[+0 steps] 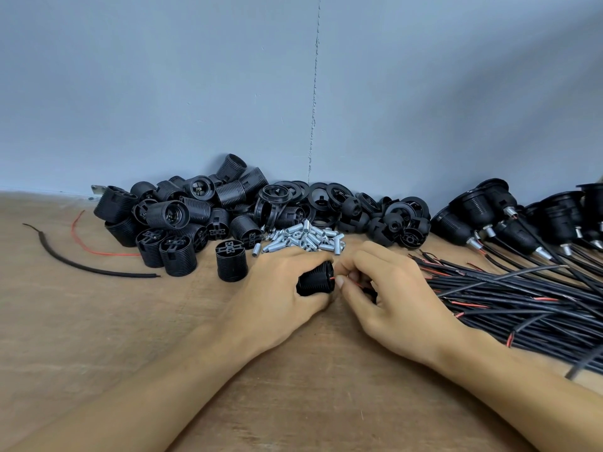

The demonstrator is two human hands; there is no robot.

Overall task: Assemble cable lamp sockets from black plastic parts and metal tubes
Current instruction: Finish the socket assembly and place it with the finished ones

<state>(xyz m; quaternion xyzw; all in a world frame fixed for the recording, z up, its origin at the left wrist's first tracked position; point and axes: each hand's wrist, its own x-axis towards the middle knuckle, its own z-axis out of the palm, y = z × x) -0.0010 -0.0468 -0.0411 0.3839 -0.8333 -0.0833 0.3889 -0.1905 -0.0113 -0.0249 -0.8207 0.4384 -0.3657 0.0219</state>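
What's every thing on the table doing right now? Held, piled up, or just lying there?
left hand: grips socket
socket: held on its side
right hand: pinches red wire
red wire: runs to the socket's end
tubes: loose heap
shells: piled, some standing
rings: piled by the wall
cables: bundle lying flat
finished sockets: lying, cables attached

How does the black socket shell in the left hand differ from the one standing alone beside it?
The held black ribbed plastic socket shell lies sideways in the left hand, a red wire at its end. The lone black ribbed shell stands upright, untouched, wireless. Both look alike.
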